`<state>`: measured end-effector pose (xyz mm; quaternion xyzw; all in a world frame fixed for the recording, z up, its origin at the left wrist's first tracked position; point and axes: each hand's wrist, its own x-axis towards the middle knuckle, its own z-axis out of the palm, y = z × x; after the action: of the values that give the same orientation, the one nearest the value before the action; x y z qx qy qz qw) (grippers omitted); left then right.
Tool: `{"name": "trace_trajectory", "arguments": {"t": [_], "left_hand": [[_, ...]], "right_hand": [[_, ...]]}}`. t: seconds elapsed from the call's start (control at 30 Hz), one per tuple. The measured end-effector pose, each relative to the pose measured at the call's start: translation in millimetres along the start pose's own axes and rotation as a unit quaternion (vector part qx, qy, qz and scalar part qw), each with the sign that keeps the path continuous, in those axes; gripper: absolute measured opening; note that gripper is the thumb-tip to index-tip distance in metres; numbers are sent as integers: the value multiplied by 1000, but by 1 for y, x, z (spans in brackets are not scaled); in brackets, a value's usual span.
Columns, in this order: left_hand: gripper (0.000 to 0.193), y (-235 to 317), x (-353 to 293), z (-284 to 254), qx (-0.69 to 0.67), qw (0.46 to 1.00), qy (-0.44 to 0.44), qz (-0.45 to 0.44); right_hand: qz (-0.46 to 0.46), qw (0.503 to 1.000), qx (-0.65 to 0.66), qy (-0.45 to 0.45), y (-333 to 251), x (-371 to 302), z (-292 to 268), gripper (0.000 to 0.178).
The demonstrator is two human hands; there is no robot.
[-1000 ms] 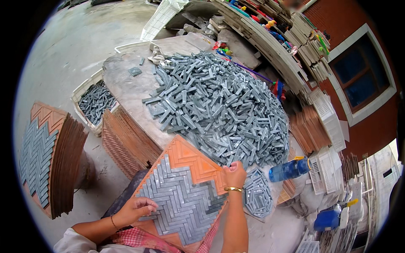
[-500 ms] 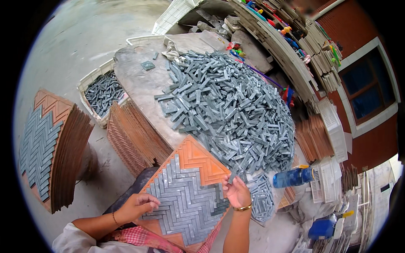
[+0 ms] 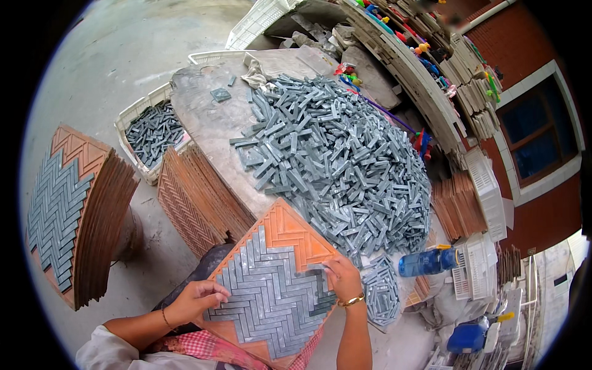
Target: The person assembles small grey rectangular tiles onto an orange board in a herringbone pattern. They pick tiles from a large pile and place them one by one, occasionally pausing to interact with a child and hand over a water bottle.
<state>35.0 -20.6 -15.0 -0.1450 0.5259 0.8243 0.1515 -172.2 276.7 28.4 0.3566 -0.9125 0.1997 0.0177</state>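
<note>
An orange mould board (image 3: 290, 225) with herringbone grooves lies tilted across my lap. Grey tile strips (image 3: 265, 290) fill most of its grooves; the far corner shows bare orange. At its right edge, my right hand (image 3: 345, 280), with a gold bracelet, pinches a small grey tile strip (image 3: 316, 266) against the end of the laid rows. My left hand (image 3: 202, 299) rests over the board's left edge, its fingers bent and thumb close to them. Whatever those fingers hold, if anything, is hidden.
A big heap of grey strips (image 3: 345, 166) covers the table (image 3: 197, 92), a smaller pile (image 3: 382, 290) and a blue bottle (image 3: 425, 263) at right. Left stand stacked boards (image 3: 197, 197), another stack topped with filled herringbone (image 3: 58, 203), and a white crate (image 3: 132, 111) of strips.
My right hand has come down onto the board's right edge, its fingers closing in on the laid rows. My left hand has barely moved. The view has shifted slightly.
</note>
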Motion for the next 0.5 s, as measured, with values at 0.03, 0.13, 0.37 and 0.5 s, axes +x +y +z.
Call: {"name": "trace_trajectory", "arguments": {"t": [0.03,0.13,0.37,0.5], "left_hand": [[19,1,0,1,0,1000,0,-1],[19,0,0,-1,2,1000,-2,3],[18,-3,0,-4,7,1000,12,11],[16,1,-1,-1,-7,999,13,29]], "right_hand": [[-6,1000,-13,-3,1,1,1,19],[-30,999,-18,-2,2,3,4,17],[315,728,609,-7,-4,-6,-3,16],[277,564,778,-6,-5,-6,-10,21]]}}
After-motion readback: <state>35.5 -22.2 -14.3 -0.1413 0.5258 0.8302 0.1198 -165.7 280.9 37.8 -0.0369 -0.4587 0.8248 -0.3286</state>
